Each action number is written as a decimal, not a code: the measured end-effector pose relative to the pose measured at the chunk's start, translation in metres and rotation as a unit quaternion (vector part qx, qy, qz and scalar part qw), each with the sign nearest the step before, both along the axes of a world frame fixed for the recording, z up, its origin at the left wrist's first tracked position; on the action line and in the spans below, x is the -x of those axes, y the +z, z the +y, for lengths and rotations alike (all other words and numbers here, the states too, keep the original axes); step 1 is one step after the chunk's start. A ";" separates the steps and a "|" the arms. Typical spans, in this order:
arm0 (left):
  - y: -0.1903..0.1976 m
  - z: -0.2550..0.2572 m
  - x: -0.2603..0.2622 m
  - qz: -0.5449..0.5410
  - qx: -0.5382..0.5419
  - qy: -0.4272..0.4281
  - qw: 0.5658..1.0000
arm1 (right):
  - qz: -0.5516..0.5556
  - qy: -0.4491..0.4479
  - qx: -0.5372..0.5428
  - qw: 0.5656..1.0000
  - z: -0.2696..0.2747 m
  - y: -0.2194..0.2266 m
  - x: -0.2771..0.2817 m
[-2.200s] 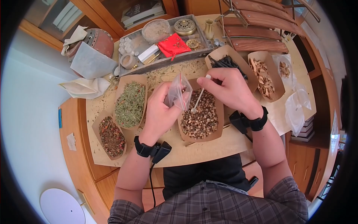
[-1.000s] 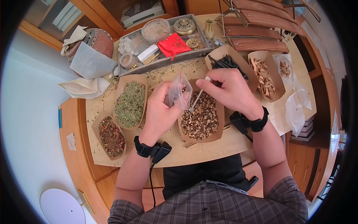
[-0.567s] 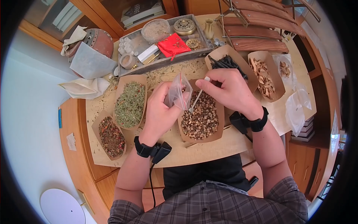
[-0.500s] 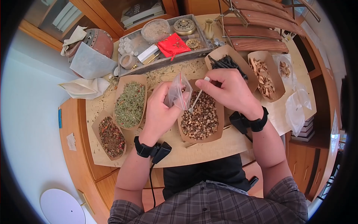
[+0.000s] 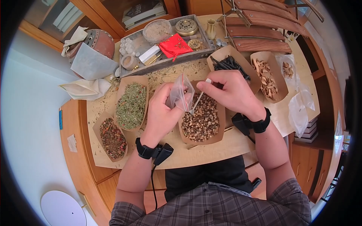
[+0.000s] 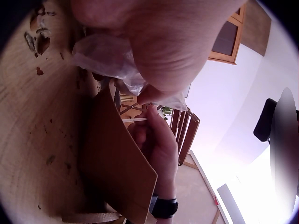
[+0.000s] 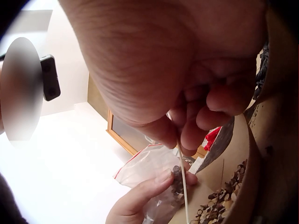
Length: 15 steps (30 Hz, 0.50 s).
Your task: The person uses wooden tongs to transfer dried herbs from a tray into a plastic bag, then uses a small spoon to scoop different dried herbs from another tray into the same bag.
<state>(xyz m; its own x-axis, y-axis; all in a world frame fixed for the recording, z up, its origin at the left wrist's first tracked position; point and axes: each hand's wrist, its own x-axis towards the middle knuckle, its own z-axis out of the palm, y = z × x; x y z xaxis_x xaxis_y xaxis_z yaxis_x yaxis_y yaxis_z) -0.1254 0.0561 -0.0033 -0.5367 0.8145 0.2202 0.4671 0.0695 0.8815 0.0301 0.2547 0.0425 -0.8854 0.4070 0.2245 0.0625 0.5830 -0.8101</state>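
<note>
In the head view my left hand [image 5: 163, 113] grips a clear zip bag [image 5: 180, 92] with a red stripe at its mouth. The right wrist view shows dark pieces inside the bag [image 7: 161, 163]. My right hand [image 5: 233, 90] pinches the upper end of a thin white spoon [image 5: 200, 96]. The spoon's bowl end touches the brown and tan chopped pieces [image 5: 201, 122] in a paper tray [image 5: 217, 138], close beside the bag. In the left wrist view the bag [image 6: 105, 56] hangs from my left hand, beside the tray's wall [image 6: 117, 158].
Paper trays of green herb [image 5: 132, 105] and reddish mix [image 5: 113, 139] stand left; trays of black sticks [image 5: 230, 62] and pale chips [image 5: 266, 77] stand right. Behind lies a grey wooden tray [image 5: 166, 62] with a red pouch [image 5: 175, 46]. A slatted wooden chair [image 5: 260, 30] stands back right.
The white spoon's bowl end has moved slightly left, nearer the bag, along with small movements of my right hand. The tray of chopped pieces has shifted slightly left. My left hand stays in place.
</note>
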 end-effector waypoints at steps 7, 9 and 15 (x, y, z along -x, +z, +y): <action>0.002 0.001 -0.003 -0.040 0.001 0.023 0.999 | -0.005 0.003 -0.003 1.000 0.000 0.002 0.000; 0.003 0.001 -0.003 -0.039 0.002 0.023 0.999 | -0.006 0.003 -0.003 1.000 0.000 0.002 0.000; 0.003 0.001 -0.003 -0.037 0.003 0.020 0.999 | -0.001 0.002 -0.010 1.000 0.000 0.000 0.000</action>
<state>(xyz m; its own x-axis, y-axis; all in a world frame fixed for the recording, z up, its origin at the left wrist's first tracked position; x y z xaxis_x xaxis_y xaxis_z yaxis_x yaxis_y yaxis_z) -0.1229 0.0567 -0.0004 -0.5841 0.7926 0.1747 0.3977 0.0919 0.9129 0.0300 0.2546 0.0425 -0.8875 0.3991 0.2304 0.0619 0.5988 -0.7985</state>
